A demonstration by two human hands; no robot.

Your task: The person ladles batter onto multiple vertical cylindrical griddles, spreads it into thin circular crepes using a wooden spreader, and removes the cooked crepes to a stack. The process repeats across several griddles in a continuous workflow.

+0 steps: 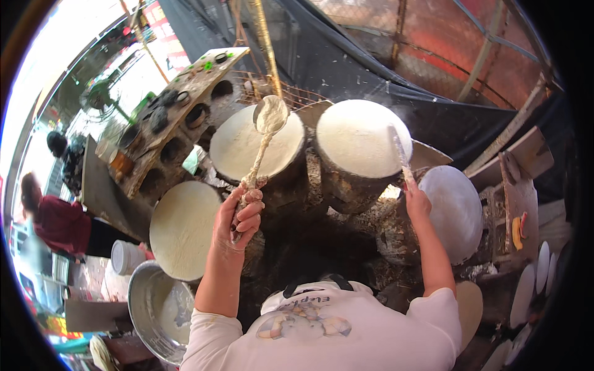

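My left hand (243, 215) grips the batter-caked handle of a ladle (256, 162). Thick pale batter (271, 115) fills its bowl, which is above the back left round griddle (232, 148). A long flat spatula (400, 148) is in my right hand (417, 204). Its blade lies over the right side of the back right griddle (355, 137); whether it touches the surface I cannot tell. Pale sheets cover both back griddles and the left griddle (183, 232). The right griddle (450, 213), beside my right forearm, shows a bare grey surface.
A metal basin (138, 301) of batter stands at the lower left, near a white lidded bucket (124, 257). Concrete blocks (174, 150) bear jars and bottle caps. Two people (60, 222) are at the left. On the right, a board (526, 204) holds small yellow and red items.
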